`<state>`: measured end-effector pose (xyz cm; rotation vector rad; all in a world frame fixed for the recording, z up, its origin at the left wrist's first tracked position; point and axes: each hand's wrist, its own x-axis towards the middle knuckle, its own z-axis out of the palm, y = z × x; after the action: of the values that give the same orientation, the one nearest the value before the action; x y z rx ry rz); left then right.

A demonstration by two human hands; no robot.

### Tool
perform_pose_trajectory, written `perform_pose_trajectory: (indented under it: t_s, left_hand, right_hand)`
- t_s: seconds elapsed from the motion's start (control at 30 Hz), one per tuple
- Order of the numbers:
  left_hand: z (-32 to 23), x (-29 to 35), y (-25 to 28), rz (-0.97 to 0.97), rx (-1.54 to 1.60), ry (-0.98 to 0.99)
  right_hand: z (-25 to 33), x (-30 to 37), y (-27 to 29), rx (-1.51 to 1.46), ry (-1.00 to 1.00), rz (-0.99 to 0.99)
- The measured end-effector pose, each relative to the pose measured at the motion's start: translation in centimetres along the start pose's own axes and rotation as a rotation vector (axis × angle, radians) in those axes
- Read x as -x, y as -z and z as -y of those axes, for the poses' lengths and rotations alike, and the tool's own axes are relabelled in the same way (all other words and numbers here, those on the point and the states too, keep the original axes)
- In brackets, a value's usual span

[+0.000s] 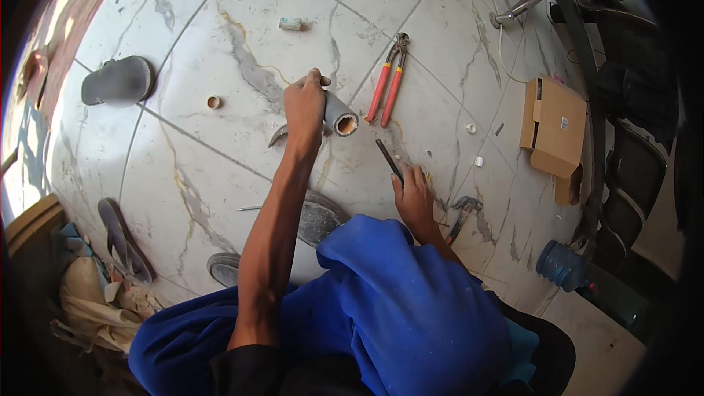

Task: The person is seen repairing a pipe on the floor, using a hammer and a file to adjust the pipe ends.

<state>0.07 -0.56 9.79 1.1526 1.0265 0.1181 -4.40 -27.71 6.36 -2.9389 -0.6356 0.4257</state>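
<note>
My left hand (304, 106) is closed around a grey cylinder (339, 114). The cylinder's open end faces me and shows an orange-brown inside with a rough pale rim. A curved grey metal piece (278, 134) pokes out beside that hand; the rest of it is hidden. In my right hand (414, 198), near the floor, is a slim dark rod (388, 158), its free end angled toward the cylinder. Red-handled pincers (386, 88) lie on the floor beyond the rod. Close to my right wrist rests a hammer (464, 216), partly covered.
The marble-patterned tiles hold a small brown ring (214, 102), a small pale block (290, 23), white bits (479, 162) and a screw-like rod (249, 208). Sandals (123, 238) lie at left. A cardboard box (555, 125), blue plastic bottle (561, 264) and chairs (634, 165) stand right.
</note>
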Motion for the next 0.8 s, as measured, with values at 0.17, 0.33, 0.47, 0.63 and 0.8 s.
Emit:
perform_pose_trajectory:
  t_s: [0.17,0.33,0.47,0.63,0.8]
  left_hand:
    - [-0.4,2.4,1.4,0.143,0.197,0.138]
    - [1.3,4.6,1.1,0.143,0.238,0.094]
    - [1.7,5.9,0.7,0.103,0.258,0.109]
    - [1.7,7.0,1.7,0.088,0.210,0.071]
    - [1.4,7.5,2.4,0.099,0.184,0.049]
  right_hand:
    - [7.3,-4.5,7.9,-0.580,0.355,-0.113]
    - [10.4,-5.9,9.4,-0.761,0.697,-0.149]
    - [10.0,-6.2,8.9,-0.628,0.814,-0.152]
    - [10.2,-5.3,8.2,-0.693,0.795,-0.158]
    - [10.7,-4.8,8.8,-0.692,0.810,-0.151]
